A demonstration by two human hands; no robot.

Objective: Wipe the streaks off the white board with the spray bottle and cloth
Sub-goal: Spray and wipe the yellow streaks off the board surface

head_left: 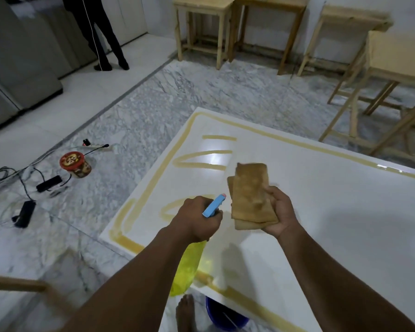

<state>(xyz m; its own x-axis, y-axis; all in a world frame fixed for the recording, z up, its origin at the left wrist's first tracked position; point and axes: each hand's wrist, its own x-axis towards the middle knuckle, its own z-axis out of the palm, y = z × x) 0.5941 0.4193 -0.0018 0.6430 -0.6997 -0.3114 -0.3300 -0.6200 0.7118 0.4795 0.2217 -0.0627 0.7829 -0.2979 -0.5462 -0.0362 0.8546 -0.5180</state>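
White board (321, 200) | left hand (197, 218) grips spray bottle (189, 268) | right hand (282, 212) holds cloth (249, 195)

Spray bottle (189, 267) left of cloth (250, 195); cloth over board (321, 212); tub (75, 164) on floor (153, 104), left of board.

Covering the neck of the spray bottle (187, 268) under the left hand (198, 219); cutting off the white board (326, 212) at three and six o'clock.

view: single, head-worn | faces: forward and down | range: close over white board (333, 212); floor (177, 97) beyond
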